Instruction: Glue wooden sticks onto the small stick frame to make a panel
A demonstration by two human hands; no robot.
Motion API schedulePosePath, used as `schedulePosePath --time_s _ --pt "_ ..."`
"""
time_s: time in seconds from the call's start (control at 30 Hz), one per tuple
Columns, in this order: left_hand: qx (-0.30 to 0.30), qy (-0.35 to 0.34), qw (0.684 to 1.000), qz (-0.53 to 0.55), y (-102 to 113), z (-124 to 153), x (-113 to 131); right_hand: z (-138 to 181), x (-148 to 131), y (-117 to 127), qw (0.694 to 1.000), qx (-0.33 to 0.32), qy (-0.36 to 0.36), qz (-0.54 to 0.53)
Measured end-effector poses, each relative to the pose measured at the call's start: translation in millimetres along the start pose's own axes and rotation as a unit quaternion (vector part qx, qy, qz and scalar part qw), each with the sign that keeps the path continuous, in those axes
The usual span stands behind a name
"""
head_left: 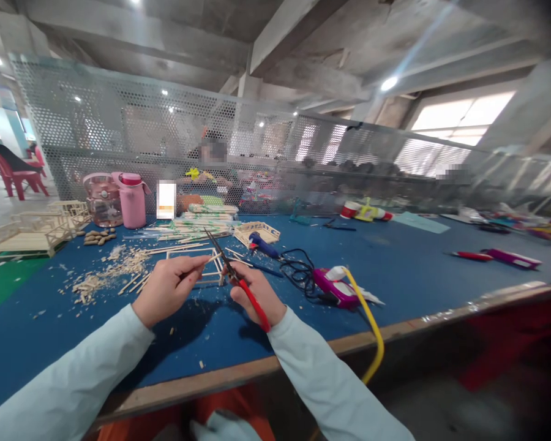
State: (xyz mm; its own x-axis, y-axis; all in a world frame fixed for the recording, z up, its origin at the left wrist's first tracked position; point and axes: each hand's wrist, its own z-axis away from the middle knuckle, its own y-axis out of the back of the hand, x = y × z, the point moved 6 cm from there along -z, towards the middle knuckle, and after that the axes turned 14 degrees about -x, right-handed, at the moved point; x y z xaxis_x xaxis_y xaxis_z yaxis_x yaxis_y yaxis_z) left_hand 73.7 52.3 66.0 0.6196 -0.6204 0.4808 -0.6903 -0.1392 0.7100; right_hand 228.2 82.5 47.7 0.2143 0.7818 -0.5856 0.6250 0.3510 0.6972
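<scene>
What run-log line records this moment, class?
Left hand: pinching stick | Right hand: holding red-handled tool | Table: wood scraps, glue gun

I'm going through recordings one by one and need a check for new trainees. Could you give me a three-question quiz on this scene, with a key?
1. Which hand holds the red-handled tool?
2. True or false: the yellow cable hangs over the edge of the table.
3. Fill in: in this view, the glue gun lies to the ____ of the power strip.

Key:
1. The right hand.
2. True.
3. Left.
</scene>
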Motion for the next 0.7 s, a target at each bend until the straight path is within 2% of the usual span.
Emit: schedulePosePath --time_s 0.13,0.23,0.33,0.4,0.47,0.53,0.63,0.7 --pt "0.002 0.005 1.000 0.000 -2.0 -0.9 -0.3 0.8 -4.0 0.7 0.999 0.026 -0.015 0.038" --pt "0.006 0.014 1.000 -0.006 -2.7 -1.2 -1.2 -1.0 -0.8 1.5 0.997 0.056 -0.039 0.027" --pt "0.014 0.022 0.999 -0.028 -0.1 -0.8 -3.1 2.0 10.2 14.8 0.986 0.134 -0.101 0.010" --pt "0.017 0.024 0.998 -0.048 2.6 -0.8 -5.7 11.1 18.8 28.5 0.970 0.173 -0.173 0.023" --pt "0.014 0.025 0.997 -0.068 4.7 -1.1 -10.2 26.5 24.7 40.5 0.952 0.152 -0.260 0.064" --pt "0.006 0.025 0.996 -0.083 5.8 -1.6 -16.5 48.2 26.4 48.6 0.929 0.086 -0.338 0.124" --pt "-0.008 0.024 0.995 -0.095 6.1 -2.7 -26.7 83.4 22.1 54.7 0.894 -0.005 -0.391 0.217" --pt "-0.017 0.027 0.994 -0.100 5.4 -3.6 -32.2 100.5 21.8 54.3 0.878 -0.040 -0.402 0.256"
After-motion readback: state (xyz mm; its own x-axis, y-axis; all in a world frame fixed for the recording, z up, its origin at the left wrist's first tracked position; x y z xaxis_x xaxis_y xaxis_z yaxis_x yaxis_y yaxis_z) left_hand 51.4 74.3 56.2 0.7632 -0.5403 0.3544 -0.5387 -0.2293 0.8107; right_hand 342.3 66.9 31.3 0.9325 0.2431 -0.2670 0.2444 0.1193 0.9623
